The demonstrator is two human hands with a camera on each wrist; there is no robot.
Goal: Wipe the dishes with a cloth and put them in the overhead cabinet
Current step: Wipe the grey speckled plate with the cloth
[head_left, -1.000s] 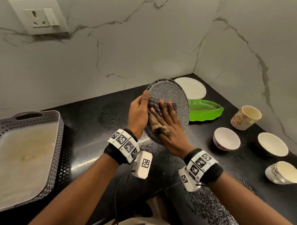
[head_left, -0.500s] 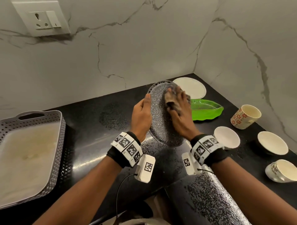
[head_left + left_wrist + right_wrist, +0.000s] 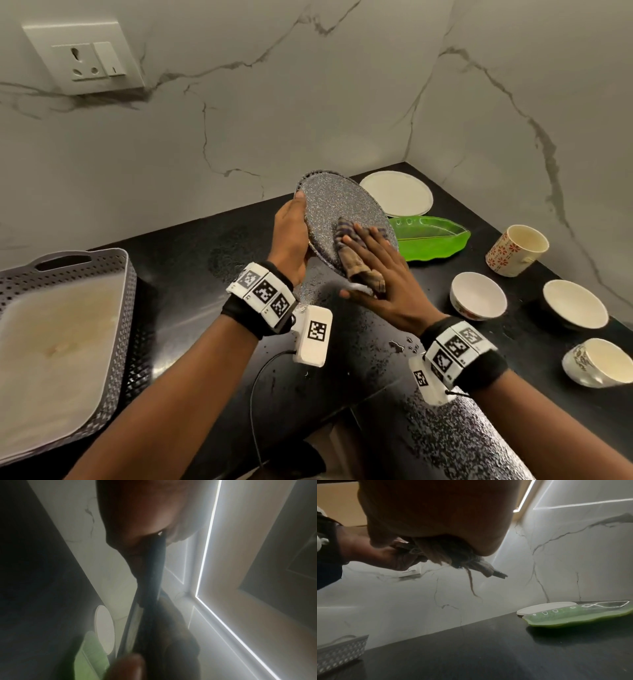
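Note:
A grey speckled round plate [image 3: 329, 202] is held tilted on edge above the black counter [image 3: 191, 274]. My left hand [image 3: 291, 236] grips its left rim, thumb on the front face. In the left wrist view the plate [image 3: 152, 574] shows edge-on against my palm. My right hand [image 3: 380, 270] lies flat with straight fingers, pressing a checked cloth [image 3: 359, 263] against the plate's lower face. The cloth [image 3: 453, 557] hangs frayed under the palm in the right wrist view.
A white plate [image 3: 397, 197] and a green leaf-shaped dish [image 3: 431, 240] lie behind the plate. Two cups [image 3: 517, 250] [image 3: 599, 366] and two white bowls [image 3: 478, 299] [image 3: 575, 303] stand at the right. A grey perforated tray [image 3: 61, 346] sits at the left. A wall socket [image 3: 85, 58] is above.
My right hand has slid the cloth from the plate's upper part down to its lower right. The left hand still holds the rim in the same place.

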